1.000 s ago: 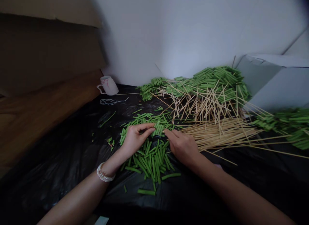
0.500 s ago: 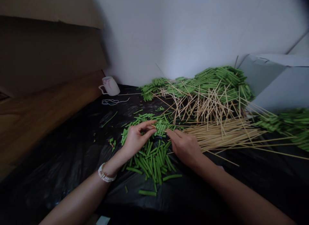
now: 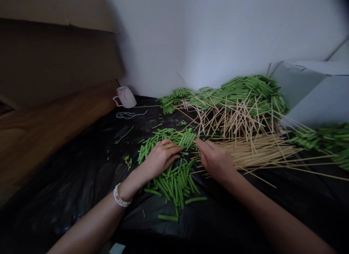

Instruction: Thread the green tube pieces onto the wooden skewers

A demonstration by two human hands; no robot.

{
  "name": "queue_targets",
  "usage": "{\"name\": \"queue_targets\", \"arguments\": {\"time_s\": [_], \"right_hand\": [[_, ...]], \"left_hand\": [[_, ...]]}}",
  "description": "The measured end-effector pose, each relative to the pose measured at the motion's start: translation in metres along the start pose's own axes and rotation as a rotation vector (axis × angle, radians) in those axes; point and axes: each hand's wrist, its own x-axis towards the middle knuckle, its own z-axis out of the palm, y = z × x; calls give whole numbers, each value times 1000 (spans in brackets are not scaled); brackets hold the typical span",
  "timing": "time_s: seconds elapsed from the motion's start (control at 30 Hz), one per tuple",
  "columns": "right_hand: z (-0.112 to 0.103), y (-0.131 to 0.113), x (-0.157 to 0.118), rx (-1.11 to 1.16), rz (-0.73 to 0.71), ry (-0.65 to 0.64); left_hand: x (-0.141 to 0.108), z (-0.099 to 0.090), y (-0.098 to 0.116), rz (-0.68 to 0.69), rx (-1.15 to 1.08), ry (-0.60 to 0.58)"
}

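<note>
I see the left hand (image 3: 160,157) slanting inward over green stems (image 3: 176,186), thumb near fingers, the right hand (image 3: 218,160) curled beside them; what either grip holds, I can't tell.

No lettering, number, label or brand can be read. The white ceramic mug with a looped handle (image 3: 127,98) carries thin pinkish-red markings (image 3: 123,90) near its rim, too small and blurred to tell whether they form writing or only a pattern.
</note>
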Motion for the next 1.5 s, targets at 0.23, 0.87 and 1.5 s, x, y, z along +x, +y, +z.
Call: {"name": "queue_targets", "arguments": {"time_s": [0.23, 0.87, 1.5], "right_hand": [[2, -1, -1, -4, -31, 21], [1, -5, -1, 5, -74, 40], [6, -7, -5, -14, -72, -33]], "left_hand": [[-2, 10, -3, -25, 133, -67], [5, -2, -12, -577, -1202, 403], [5, -4, -8, -622, -1227, 357]]}}
